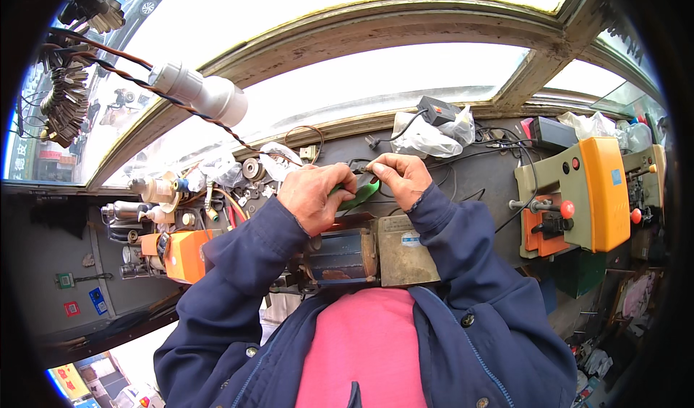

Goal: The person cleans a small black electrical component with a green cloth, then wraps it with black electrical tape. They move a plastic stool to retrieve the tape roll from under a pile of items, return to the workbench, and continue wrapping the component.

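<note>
My left hand (pixel 316 194) is closed on a green-handled tool (pixel 358 195), whose working end is partly hidden. My right hand (pixel 401 180) pinches a small dark object (pixel 366 171) close to the fingers of my left hand; its exact kind is too small to make out. Both hands are above a bench strewn with black cables (pixel 470 200). Below them are a dark blue motor housing (pixel 340 256) and a worn beige metal housing (pixel 405 260).
An orange-and-beige machine (pixel 607 194) with red knobs stands at right, another orange one (pixel 184 256) at left. Small parts (pixel 253 168), plastic bags (pixel 426 137) and a black switch box (pixel 437 110) line the windows. A white lamp socket (pixel 199 90) hangs upper left beside key bunches (pixel 69 100).
</note>
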The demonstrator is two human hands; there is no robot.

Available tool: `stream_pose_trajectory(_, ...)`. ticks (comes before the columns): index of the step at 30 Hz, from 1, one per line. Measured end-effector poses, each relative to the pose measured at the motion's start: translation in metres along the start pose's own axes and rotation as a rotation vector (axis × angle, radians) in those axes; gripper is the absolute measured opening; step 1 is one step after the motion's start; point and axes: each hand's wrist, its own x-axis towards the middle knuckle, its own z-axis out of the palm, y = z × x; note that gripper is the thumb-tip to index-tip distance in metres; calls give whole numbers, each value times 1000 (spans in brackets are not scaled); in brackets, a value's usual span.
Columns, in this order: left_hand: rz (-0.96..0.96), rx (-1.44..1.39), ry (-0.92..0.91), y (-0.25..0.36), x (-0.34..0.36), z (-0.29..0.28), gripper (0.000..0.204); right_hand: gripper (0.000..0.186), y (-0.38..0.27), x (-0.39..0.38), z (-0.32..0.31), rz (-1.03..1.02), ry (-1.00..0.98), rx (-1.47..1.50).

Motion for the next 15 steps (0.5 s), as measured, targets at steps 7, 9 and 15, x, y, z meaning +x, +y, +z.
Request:
stream_pose_trajectory(7,20,-5,13,2,0,-1,12,18,-2,0,-2,55,-20,54)
stream_pose_trajectory(9,38,3,25,1,0,-1,13,17,-4,-2,-1,46,-27,47)
stream_pose_trajectory(15,30,16,-1,1,0,0,13,17,-5,-3,4,48,21,27)
